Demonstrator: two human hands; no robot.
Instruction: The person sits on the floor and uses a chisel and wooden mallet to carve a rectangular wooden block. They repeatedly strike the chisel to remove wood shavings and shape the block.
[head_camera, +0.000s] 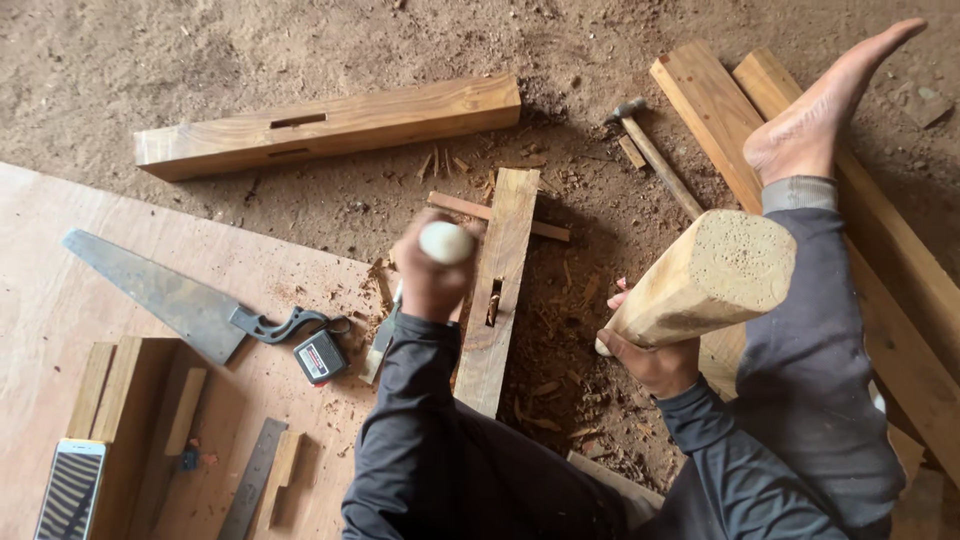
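Left hand (428, 278) closed round chisel handle (445, 242), pale butt end up, blade hidden. Right hand (655, 362) wrapped round thick wooden mallet (700, 280), raised, head well clear of handle. Plank (495, 290) lies just right of left hand, mortise slot (493, 302) beside fist. Judged step: chopping mortise (chips all round). Next blow needs mallet face square on butt, chisel upright.

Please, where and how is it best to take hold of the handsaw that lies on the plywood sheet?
Probably grip the handsaw by its dark open handle, coming from the right, fingers through the loop. The blade tapers away to the upper left, so the handle end is nearest.
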